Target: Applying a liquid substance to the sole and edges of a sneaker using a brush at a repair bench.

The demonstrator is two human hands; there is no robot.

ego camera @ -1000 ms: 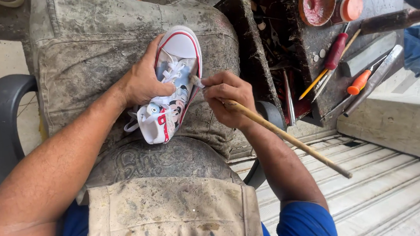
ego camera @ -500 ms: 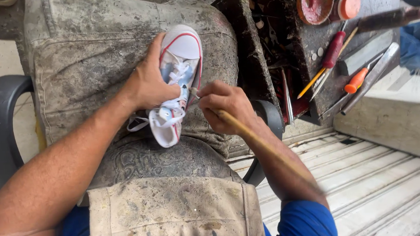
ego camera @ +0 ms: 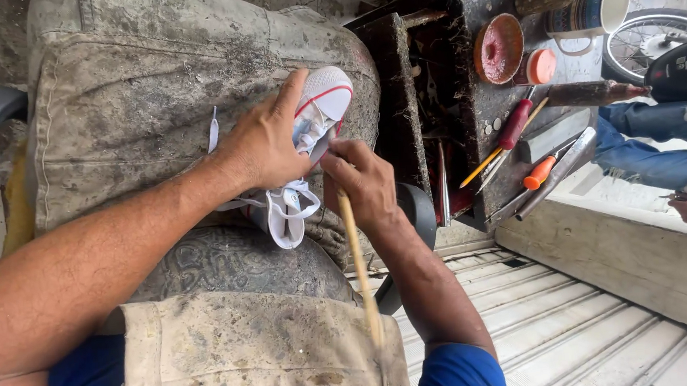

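Observation:
A small white sneaker (ego camera: 323, 99) with a red stripe and white laces lies on the grimy cloth over my lap. My left hand (ego camera: 265, 146) is clamped over its upper, fingers wrapped around the shoe. My right hand (ego camera: 363, 184) sits just beside it at the shoe's side, gripping a long thin wooden stick (ego camera: 359, 271) that runs back toward my body. The stick's working tip is hidden behind my fingers at the shoe.
A dirty workbench (ego camera: 492, 152) to the right carries a red-handled tool (ego camera: 514, 123), an orange-handled tool (ego camera: 539, 175), a round dish of red paste (ego camera: 498, 48), an orange lid and a mug (ego camera: 594, 7). Another person's denim-clad leg (ego camera: 659, 158) is at far right. Black chair arm at left.
My left hand has shifted over the shoe and turned it. The stick in my right hand has swung from pointing right to pointing back toward my body.

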